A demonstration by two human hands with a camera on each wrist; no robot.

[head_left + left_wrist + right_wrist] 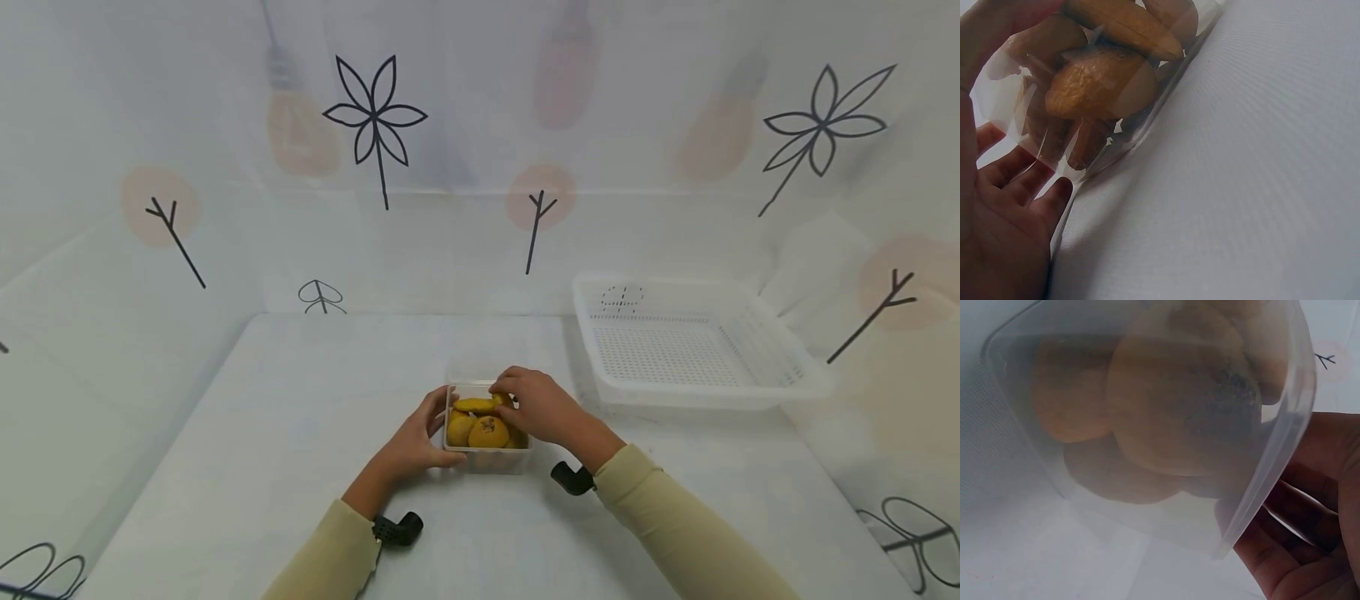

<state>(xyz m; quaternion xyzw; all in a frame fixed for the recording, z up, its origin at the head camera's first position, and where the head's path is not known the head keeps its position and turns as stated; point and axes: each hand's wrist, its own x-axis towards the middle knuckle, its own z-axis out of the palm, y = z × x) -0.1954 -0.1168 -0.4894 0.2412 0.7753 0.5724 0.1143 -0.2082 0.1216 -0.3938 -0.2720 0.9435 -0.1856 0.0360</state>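
Note:
A clear plastic box (491,461) holds several yellow and orange fruits. Among them are a round orange one with dark marks (489,432) and a long, slim yellow one (475,406). My left hand (411,442) holds the box by its left side, with the thumb along the front and the fingers on the far side. Through the clear wall, the left wrist view shows a bumpy orange fruit (1100,84). My right hand (542,407) reaches over the box's right rim, its thumb and fingertips around a yellow fruit (502,399) at the back right. Those fingers partly cover that fruit.
A white perforated plastic basket (705,396) stands at the back right. The box rests on a white-covered table (322,383), with a printed cloth (465,242) rising behind and at both sides. Dark wrist cameras (573,478) are strapped below both hands.

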